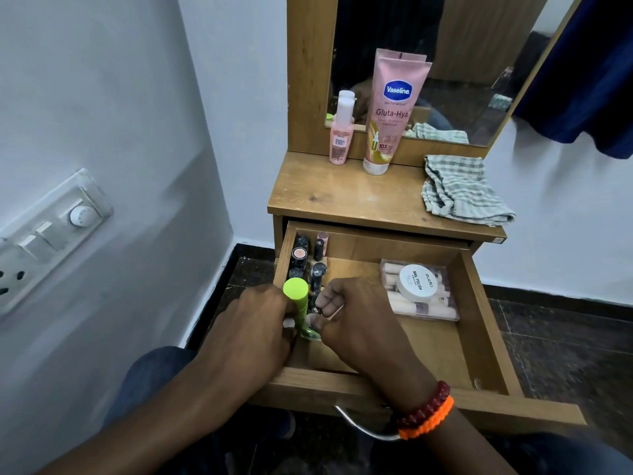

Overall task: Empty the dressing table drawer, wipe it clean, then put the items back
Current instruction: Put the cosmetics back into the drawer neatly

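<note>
Nearest, both hands down in the open drawer, at its front left corner. Left hand curled round a green tube, held upright. Right hand pinching a small dark bottle just beside it. Judged as gathering items, whether out or back in not certain. Best to lift straight up, one piece per hand, without knocking the lipsticks crowded behind. Further right, a clear box with a white jar on it. On top, the cloth lying ready; beyond, a pink tube and pink bottle against the mirror.
</note>
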A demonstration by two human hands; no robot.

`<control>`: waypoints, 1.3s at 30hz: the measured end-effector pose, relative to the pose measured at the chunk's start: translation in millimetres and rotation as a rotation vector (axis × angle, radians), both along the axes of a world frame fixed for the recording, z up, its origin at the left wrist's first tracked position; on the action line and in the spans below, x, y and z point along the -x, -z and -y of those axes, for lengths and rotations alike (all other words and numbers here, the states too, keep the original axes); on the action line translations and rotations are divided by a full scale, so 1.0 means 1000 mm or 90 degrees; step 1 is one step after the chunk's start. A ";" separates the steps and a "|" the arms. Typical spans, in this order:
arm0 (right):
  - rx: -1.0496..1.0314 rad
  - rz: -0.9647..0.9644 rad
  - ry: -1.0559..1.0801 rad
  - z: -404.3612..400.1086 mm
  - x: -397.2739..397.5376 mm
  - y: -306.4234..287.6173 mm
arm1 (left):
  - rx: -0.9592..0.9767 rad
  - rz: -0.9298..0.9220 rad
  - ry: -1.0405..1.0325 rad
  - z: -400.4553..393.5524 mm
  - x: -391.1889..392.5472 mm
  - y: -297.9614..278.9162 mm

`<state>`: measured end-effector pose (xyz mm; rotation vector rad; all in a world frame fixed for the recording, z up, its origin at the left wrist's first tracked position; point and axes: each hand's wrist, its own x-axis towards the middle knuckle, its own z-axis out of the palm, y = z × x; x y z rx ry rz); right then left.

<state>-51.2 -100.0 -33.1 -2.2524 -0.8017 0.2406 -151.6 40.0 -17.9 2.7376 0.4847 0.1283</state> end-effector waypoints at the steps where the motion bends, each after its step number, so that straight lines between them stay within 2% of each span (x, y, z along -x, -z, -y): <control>1: 0.000 -0.006 -0.003 0.001 0.000 -0.001 | 0.001 0.003 0.001 0.000 0.000 -0.001; 9: 0.034 0.023 -0.044 0.010 0.004 -0.016 | 0.002 0.013 0.030 0.004 0.009 -0.018; 12: 0.068 0.067 -0.056 0.006 -0.017 -0.048 | 0.000 0.083 0.021 -0.008 -0.007 -0.038; 15: 0.072 0.134 -0.016 -0.014 -0.064 -0.089 | 0.004 0.204 -0.012 -0.027 -0.051 -0.060; 18: 0.038 0.261 0.032 -0.052 -0.117 -0.128 | 0.041 0.293 -0.055 -0.045 -0.117 -0.070; 21: 0.057 0.403 0.056 -0.089 -0.161 -0.156 | 0.046 0.327 -0.085 -0.056 -0.185 -0.065; 26: 0.094 0.479 0.049 -0.116 -0.185 -0.166 | 0.083 0.331 -0.106 -0.061 -0.253 -0.044; 31: 0.100 0.507 0.058 -0.117 -0.186 -0.153 | 0.113 0.351 -0.157 -0.056 -0.264 -0.037; 39: 0.018 0.438 0.078 -0.103 -0.175 -0.153 | 0.137 0.324 -0.094 -0.041 -0.228 -0.054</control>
